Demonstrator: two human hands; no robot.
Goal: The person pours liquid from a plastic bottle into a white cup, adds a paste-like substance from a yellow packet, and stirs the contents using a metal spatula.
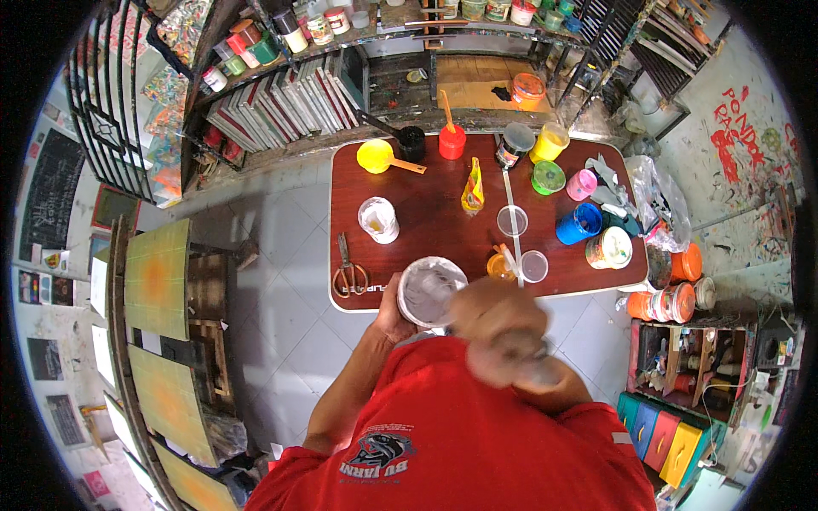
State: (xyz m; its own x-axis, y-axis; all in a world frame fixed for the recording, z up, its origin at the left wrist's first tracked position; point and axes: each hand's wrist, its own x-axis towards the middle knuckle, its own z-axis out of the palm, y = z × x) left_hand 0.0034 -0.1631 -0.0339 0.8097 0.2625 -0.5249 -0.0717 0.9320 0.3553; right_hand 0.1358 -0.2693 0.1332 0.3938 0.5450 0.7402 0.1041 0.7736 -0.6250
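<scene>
My left hand (389, 311) grips a white tub (430, 289) with pale grey, creamy contents, held by the table's near edge. My right hand (511, 332) is a motion blur just right of the tub; its fingers and anything in them cannot be made out. On the red-brown table (443, 238) stand a white cup (377, 220) and scissors (348, 272) to the left, a yellow pouch (472, 187) in the middle, and an orange container (501, 267) with clear lids (534, 266) near my right hand.
Several paint pots (579, 221) line the table. Behind it are shelves (400, 94) with screen frames (281, 102). A rack of yellow-green panels (158, 281) stands left. Orange buckets (673, 302) and coloured drawers (665, 434) are right, beside a plastic bag (660, 204). Grey floor tiles (281, 341) surround the table.
</scene>
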